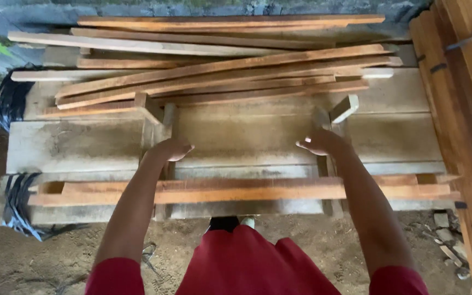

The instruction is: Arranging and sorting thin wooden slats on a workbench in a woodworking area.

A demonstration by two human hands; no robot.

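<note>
Head view, looking down on a low grey workbench (247, 136) built of broad weathered boards, standing on a dirt floor (39, 257).

Hands: the left hand (171, 148) sits left of centre, fingers curled loosely, resting at or just above an upright batten (159, 131) that runs from a short block at the bench top down towards the near edge. The right hand (323, 143) mirrors it right of centre, fingers half spread and slightly blurred, over a second upright batten (331, 180). Cannot tell whether either hand actually pinches its batten; nothing is clearly enclosed in either palm.

Key relation: two long reddish strips (236, 191) lie side by side across the near edge of the bench, long axis running left to right across the frame. They lie below the hands in the picture, under both forearms, so nearer the body than the fingers. Both hands are about equally close to them, one on each side of their middle.

Upper half of the frame: a loose pile of slats (219, 71), fanned at shallow angles, long axes mostly left to right, beyond the hands and well apart from them.

Right edge: a stack of planks (465, 98), reddish, bound with dark straps.

Left edge: bundles of black strapping (12, 98), one in the upper left and one at lower left by the bench corner.

Packages, labels, signs: none visible anywhere in the frame.
</note>
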